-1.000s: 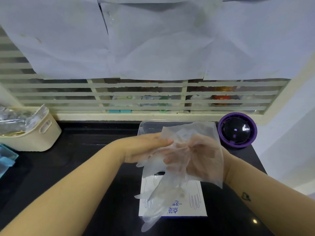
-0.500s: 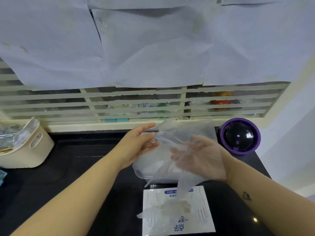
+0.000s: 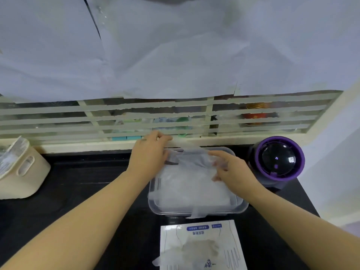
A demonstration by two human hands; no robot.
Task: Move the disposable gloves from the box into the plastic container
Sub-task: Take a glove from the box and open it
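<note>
Top glove [image 3: 190, 155] lay spread over the far half of the container [image 3: 196, 210], a hand at each side.
Box [image 3: 202, 230] sat just on the container's near side, spare gloves [image 3: 196, 250] bunched in its slot. Its blue print was upside down and unreadable. Glove stack [image 3: 191, 188] filled the container. Film looked weightless, limp and clingy, so best taken by the edges. Left hand [image 3: 150, 154] had its fingers curled on the left edge. Right hand [image 3: 231, 170] had its fingers nearly straight on the right edge; pinch or press unclear.
</note>
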